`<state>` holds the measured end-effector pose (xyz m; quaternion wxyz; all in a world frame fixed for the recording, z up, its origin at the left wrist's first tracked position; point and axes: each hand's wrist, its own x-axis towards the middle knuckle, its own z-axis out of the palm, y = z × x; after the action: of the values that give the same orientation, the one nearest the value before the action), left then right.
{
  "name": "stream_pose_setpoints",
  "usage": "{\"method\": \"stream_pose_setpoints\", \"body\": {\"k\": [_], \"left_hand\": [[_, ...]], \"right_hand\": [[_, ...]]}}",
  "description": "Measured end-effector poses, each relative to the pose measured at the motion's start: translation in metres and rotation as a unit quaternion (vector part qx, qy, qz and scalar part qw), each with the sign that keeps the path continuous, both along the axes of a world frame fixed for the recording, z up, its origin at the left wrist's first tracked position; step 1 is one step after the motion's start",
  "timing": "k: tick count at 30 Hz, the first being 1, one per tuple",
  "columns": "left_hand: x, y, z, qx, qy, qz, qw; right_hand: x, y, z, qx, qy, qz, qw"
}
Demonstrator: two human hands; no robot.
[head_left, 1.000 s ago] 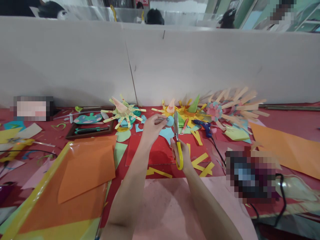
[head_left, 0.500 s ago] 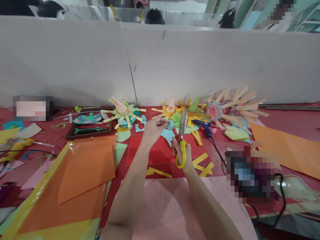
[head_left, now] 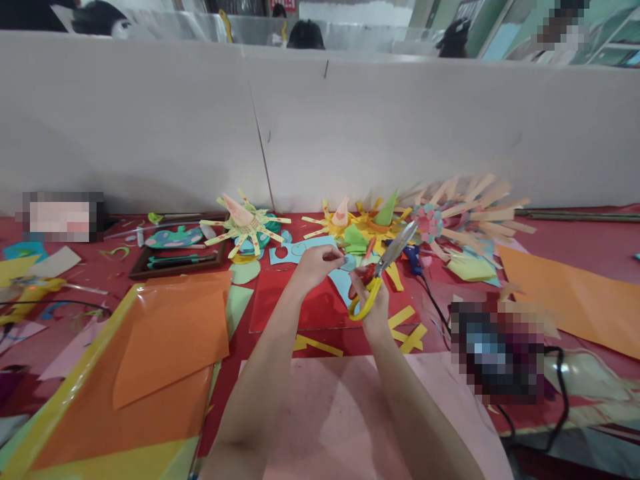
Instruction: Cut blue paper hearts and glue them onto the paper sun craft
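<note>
My left hand [head_left: 317, 267] is closed in a pinch on a small light blue paper piece [head_left: 349, 263]. Close by on the right, my right hand [head_left: 375, 300] grips a pair of scissors [head_left: 395, 252] with yellow and red handles; the blades look together and point up and to the right, away from the paper. Whether the right fingertips also touch the small piece I cannot tell. Under and behind my hands lies a light blue sheet [head_left: 306, 248] with a round hole cut in it. Beneath them is a red card [head_left: 275, 303].
Paper sun shapes with cones [head_left: 240, 215] stand along the white partition [head_left: 150, 120]. A blue glue gun [head_left: 413, 259] lies to the right, its cable running forward. Yellow strips [head_left: 320, 345], orange sheets [head_left: 175, 333], a brown tray [head_left: 145, 267] and a yellow glue gun [head_left: 30, 297] surround the hands.
The scissors have swung from nearly upright to tilted right, away from the left hand. My left hand has shifted slightly right and down with the blue paper piece.
</note>
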<state>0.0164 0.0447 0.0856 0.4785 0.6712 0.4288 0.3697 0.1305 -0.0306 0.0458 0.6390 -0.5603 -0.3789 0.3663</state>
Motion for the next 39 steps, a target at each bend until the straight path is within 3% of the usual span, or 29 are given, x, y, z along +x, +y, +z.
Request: {"method": "stream_pose_setpoints", "body": {"k": [13, 33, 39], "left_hand": [[-0.0012, -0.0043, 0.0031, -0.031, 0.039, -0.041, 0.998], [-0.0061, -0.0037, -0.0012, 0.056, 0.116, -0.051, 0.990], [-0.0071, -0.0058, 0.0017, 0.034, 0.124, -0.052, 0.990]], "right_hand": [[0.0037, 0.0040, -0.0076, 0.020, 0.088, -0.023, 0.996], [0.0028, 0.0022, -0.0059, 0.016, 0.083, -0.034, 0.996], [0.0036, 0.0021, -0.0084, 0.011, 0.074, -0.029, 0.997]]}}
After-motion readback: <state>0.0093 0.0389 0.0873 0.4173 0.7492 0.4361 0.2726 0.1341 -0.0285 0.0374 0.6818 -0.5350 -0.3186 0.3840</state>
